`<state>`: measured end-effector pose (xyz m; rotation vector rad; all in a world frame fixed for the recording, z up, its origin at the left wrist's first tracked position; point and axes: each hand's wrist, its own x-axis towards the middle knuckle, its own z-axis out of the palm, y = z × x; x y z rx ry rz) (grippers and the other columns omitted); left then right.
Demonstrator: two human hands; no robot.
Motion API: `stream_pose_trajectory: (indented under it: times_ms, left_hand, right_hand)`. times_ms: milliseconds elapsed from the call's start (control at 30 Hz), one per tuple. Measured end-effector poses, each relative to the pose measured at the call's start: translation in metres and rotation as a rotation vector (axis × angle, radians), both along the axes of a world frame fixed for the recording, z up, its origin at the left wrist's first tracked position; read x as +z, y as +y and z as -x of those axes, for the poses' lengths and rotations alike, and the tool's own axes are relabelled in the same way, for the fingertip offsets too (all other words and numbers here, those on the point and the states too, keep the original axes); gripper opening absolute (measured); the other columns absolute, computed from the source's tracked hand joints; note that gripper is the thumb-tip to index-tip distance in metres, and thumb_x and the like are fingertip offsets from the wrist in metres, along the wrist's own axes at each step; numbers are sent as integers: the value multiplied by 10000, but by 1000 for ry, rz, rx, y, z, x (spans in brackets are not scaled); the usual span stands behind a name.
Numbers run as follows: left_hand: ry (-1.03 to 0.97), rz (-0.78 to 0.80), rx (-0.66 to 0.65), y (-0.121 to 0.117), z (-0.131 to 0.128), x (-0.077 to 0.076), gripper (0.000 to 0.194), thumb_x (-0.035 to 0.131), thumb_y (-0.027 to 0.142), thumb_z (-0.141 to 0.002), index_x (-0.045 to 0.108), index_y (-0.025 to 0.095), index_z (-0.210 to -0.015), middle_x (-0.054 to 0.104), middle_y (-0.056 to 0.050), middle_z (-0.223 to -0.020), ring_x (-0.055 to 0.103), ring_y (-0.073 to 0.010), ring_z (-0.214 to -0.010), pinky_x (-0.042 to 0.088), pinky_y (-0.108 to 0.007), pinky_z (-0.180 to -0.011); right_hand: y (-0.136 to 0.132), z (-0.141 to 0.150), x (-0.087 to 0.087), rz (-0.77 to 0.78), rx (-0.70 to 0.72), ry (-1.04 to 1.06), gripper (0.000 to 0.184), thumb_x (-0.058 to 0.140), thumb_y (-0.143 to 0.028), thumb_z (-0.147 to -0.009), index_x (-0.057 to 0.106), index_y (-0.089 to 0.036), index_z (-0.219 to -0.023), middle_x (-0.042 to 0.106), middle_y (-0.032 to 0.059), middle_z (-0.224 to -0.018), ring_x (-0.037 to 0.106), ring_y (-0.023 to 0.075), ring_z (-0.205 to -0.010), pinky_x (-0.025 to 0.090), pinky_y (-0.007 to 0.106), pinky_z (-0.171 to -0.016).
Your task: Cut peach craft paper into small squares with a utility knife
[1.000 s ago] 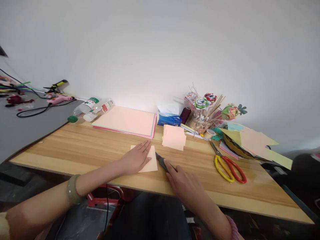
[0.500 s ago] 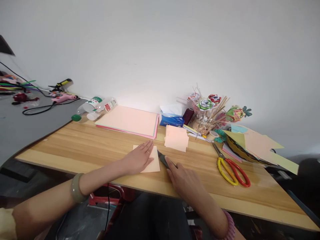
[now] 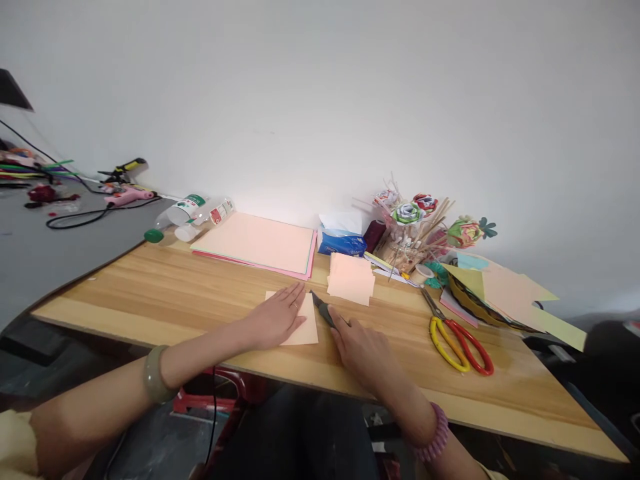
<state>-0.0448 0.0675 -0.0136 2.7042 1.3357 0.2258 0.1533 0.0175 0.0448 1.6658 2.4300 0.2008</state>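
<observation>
My left hand (image 3: 280, 317) lies flat with its fingers stretched over a small pale peach sheet of paper (image 3: 306, 328), pressing it to the table near the front edge. Much of the sheet is hidden beneath the palm. In my right hand (image 3: 364, 350) is a dark utility knife (image 3: 325, 312), its blade pointing away and to the left. The blade tip is at the sheet's far right corner. Whether it touches the paper I cannot tell. Beyond the knife sits a stack of peach paper squares (image 3: 351, 280).
Large coloured sheets (image 3: 255, 243) lie at the back beside plastic bottles (image 3: 187, 210). A blue tissue pack (image 3: 341, 237) and paper flowers (image 3: 407, 213) stand by the wall. Scissors (image 3: 453, 337) with yellow and red handles rest at right, near a paper-laden basket (image 3: 480, 307).
My right hand has moved the utility knife slightly forward and left, along the paper's right edge toward its far corner. My left hand stays on the sheet. The view has shifted slightly.
</observation>
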Motion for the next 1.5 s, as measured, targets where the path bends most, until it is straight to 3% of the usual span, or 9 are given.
stream_pose_trajectory:
  times_ms: [267,467,633,867,967,1067,1167,1267,1500]
  left_hand:
    - [-308,25,73,0,6,2,495,406,347,-890,387,107,-1324,380,-154,-1408,299,-247,-1321,263,-403,-1077]
    - [-467,35,207,11,9,2,460,506,140,-793,491,157,-1253,576,-95,-1035,507,-231,-1019,429,-392,-911]
    - [-583,35,257,20,8,-2,222,559,112,-740,671,178,-920,592,-59,-895,531,-218,-926,449,-375,-850]
    - [-718,-113,258,24,13,4,109,572,121,-735,593,180,-645,588,-18,-764,548,-178,-792,463,-321,-720]
    - [-755,-238,213,21,18,13,127,602,162,-745,570,182,-624,561,-19,-748,522,-188,-800,441,-345,-728]
    - [-780,-368,101,12,22,28,111,597,153,-781,589,185,-675,558,-23,-772,508,-186,-834,424,-356,-762]
    - [-751,-703,-112,-3,22,41,119,588,98,-807,606,202,-754,571,-4,-756,525,-162,-815,433,-326,-748]
    - [-660,-1002,-241,-20,24,46,136,625,101,-802,621,234,-830,590,25,-731,553,-143,-799,457,-281,-718]
    - [-457,-1048,-263,-41,40,36,210,605,95,-825,637,262,-949,653,35,-769,592,-133,-832,487,-294,-815]
  right_hand:
    - [1,-10,-7,-52,-72,22,454,274,-318,-959,288,-242,-1406,642,77,-956,661,200,-755,462,281,-574]
    - [-25,-67,-20,-226,-330,55,474,235,-309,-963,260,-190,-1421,611,70,-938,646,189,-672,460,288,-520]
    - [-26,-104,-22,-391,-489,17,486,235,-350,-950,340,-174,-1390,624,121,-943,640,248,-697,451,326,-464]
    - [-10,-114,-25,-517,-309,162,402,352,-263,-919,542,-99,-1233,615,176,-873,603,314,-809,450,435,-670]
    - [-7,-105,-26,-561,-240,273,365,417,-271,-902,561,-124,-1203,587,197,-1060,550,338,-977,405,505,-811]
    - [-7,-77,-29,-558,-104,445,316,477,-279,-880,585,-147,-1146,619,138,-1019,576,259,-932,454,401,-802]
    - [-8,-36,-28,-521,62,627,281,543,-244,-845,573,-184,-1117,636,62,-971,592,159,-897,483,258,-786]
    - [-7,1,-23,-534,151,767,387,671,-240,-736,539,-168,-1093,608,70,-1052,560,164,-988,475,261,-844]
    - [-8,22,-22,-667,249,915,134,526,-81,-792,538,-203,-739,618,5,-738,563,140,-716,481,262,-640]
